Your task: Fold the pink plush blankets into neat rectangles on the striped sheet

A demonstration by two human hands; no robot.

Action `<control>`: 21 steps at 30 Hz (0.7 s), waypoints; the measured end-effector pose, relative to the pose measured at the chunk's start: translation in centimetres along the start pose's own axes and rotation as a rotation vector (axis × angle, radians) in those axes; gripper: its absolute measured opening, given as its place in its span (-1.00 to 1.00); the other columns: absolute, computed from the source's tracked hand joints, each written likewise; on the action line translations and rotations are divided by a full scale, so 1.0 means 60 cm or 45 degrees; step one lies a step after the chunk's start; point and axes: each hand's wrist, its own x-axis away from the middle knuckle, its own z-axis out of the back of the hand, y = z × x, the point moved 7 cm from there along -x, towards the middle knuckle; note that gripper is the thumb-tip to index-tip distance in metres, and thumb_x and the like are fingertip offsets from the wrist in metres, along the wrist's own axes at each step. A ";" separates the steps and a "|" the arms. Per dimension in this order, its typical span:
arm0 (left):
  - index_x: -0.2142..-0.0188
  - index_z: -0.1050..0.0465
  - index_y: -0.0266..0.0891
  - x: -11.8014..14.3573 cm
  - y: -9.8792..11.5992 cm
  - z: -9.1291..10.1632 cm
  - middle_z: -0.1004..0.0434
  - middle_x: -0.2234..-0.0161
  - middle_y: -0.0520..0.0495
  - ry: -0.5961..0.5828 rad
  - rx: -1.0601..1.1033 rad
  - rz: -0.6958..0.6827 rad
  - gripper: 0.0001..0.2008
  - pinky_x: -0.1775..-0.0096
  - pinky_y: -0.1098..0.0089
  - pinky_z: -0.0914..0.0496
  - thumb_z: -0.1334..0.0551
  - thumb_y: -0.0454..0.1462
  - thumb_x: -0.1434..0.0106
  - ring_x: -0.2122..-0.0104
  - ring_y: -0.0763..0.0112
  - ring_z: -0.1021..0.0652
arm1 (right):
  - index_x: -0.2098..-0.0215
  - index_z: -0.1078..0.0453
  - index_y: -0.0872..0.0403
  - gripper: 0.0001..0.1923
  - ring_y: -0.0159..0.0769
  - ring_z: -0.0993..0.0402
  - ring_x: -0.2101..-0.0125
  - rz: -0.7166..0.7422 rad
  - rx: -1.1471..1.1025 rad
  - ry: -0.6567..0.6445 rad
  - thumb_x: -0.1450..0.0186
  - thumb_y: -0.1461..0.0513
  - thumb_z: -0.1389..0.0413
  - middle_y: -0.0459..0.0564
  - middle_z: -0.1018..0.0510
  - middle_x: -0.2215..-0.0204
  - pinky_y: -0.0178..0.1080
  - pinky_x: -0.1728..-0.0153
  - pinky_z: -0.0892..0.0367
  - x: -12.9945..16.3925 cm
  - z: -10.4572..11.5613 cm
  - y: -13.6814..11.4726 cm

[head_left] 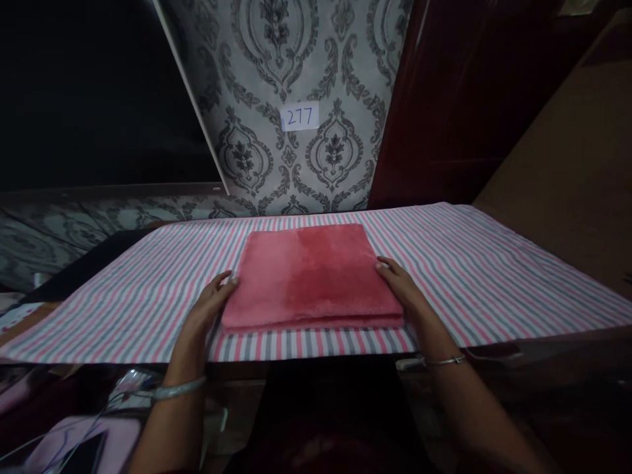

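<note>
Your left hand (210, 304) lies flat and open, fingers touching the left side of the folded pink towel (310, 275). Your right hand (402, 288) lies open against its right side. The towel sits on the striped cloth (494, 276) of the counter, near the front edge, in the middle.

Striped-cloth table (494, 276), folded pink towel (311, 276)

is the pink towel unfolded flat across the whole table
No, the pink towel lies folded in a neat rectangle, with the left hand and right hand at its sides.
</note>
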 end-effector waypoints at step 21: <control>-0.40 -0.15 -0.15 -0.029 -0.011 -0.052 -0.56 -0.11 -0.24 -0.294 0.395 0.019 -0.08 0.16 0.33 -0.58 -0.44 -0.18 -0.08 0.11 0.15 -0.66 | -0.26 -0.31 -0.05 -0.34 -0.03 -0.51 -0.08 -0.045 -0.306 -0.281 -0.25 -0.03 -0.22 0.06 -0.56 -0.10 -0.05 -0.03 -0.50 0.027 -0.026 -0.039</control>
